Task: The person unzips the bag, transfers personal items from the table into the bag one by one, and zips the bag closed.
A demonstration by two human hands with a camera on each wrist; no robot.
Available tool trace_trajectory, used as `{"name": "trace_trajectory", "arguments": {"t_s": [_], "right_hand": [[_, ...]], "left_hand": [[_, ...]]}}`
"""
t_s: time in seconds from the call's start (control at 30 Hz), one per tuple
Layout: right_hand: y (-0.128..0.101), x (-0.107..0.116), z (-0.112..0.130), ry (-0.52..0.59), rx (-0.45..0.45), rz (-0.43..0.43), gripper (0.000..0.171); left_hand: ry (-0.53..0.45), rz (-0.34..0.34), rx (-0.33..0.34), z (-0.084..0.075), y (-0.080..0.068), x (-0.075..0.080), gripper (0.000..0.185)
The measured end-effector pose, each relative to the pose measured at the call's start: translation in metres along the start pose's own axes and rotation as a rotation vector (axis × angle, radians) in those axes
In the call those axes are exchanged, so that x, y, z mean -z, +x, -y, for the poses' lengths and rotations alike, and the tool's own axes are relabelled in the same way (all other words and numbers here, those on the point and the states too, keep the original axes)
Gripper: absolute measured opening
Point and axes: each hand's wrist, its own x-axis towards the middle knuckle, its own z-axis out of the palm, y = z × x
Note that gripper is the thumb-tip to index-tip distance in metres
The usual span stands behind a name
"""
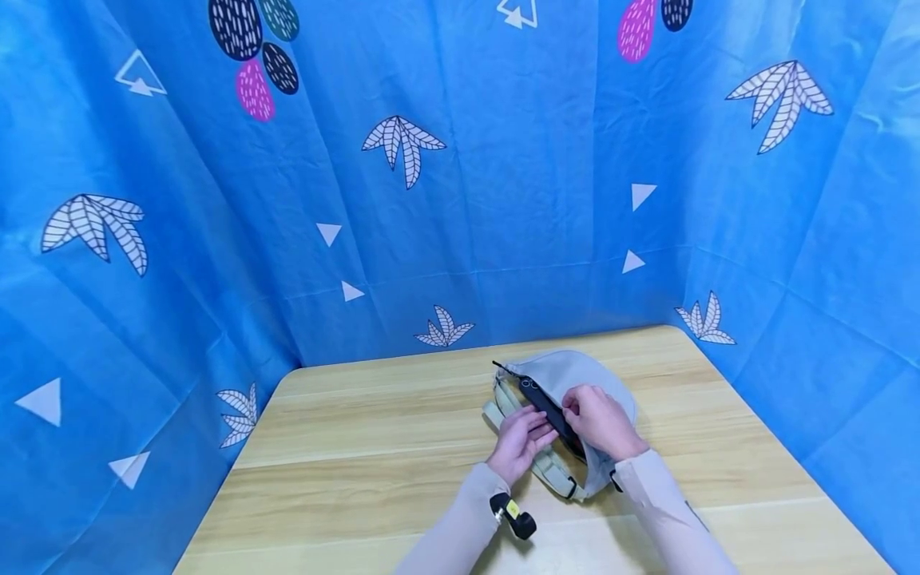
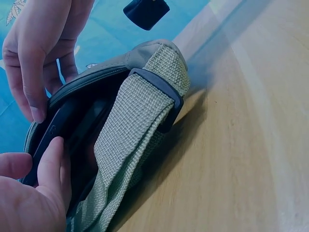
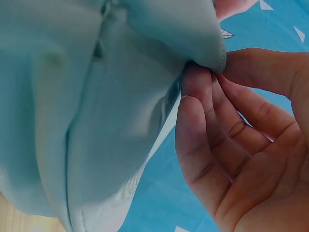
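Nearest the lens in the head view, two pale sleeves, the left one with a small black wrist device (image 1: pixel 513 515) tagged yellow. Just beyond, the left hand (image 1: pixel 519 443) with fingers pressed against a flat black object (image 1: pixel 549 411), possibly a phone, though too dark to be sure, half inside the opening of a grey-green pouch bag (image 1: pixel 575 375). Right hand (image 1: pixel 602 422) pinching the bag's fabric edge between thumb and fingertips (image 3: pixel 198 87), holding the mouth apart. A woven strap (image 2: pixel 133 140) with a black buckle (image 2: pixel 169 99) draped down the bag's near side. Underneath, a light wooden table (image 1: pixel 359 479), the bag resting right of centre, towards the far edge. All around, a blue cloth backdrop (image 1: pixel 460 200) printed with white leaves, triangles and dark and pink ovals, wrinkled at the corners.
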Motion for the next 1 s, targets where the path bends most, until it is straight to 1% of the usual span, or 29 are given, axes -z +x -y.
{"name": "trace_trajectory", "arguments": {"t_s": [0.13,0.27,0.4,0.53,0.73,1.0], "right_hand": [[0.000,-0.001,-0.002,-0.002,-0.003,0.004,0.007],[0.000,-0.002,-0.002,0.000,-0.003,0.003,0.007],[0.001,-0.002,-0.003,-0.002,0.010,-0.013,0.008],[0.002,-0.002,-0.003,-0.001,0.024,-0.032,0.008],[0.003,-0.002,-0.002,-0.010,0.042,-0.030,0.009],[0.003,-0.002,-0.002,-0.010,0.042,-0.030,0.010]], "left_hand": [[0.004,-0.002,0.001,0.003,0.001,-0.001,0.045],[-0.001,0.000,-0.003,0.006,0.003,-0.002,0.041],[-0.008,0.015,-0.012,0.007,0.006,-0.004,0.036],[-0.016,0.010,-0.013,0.007,0.008,-0.005,0.031],[-0.008,-0.017,0.002,0.007,0.008,-0.009,0.030],[0.034,-0.045,-0.019,0.006,0.010,-0.013,0.031]]}}
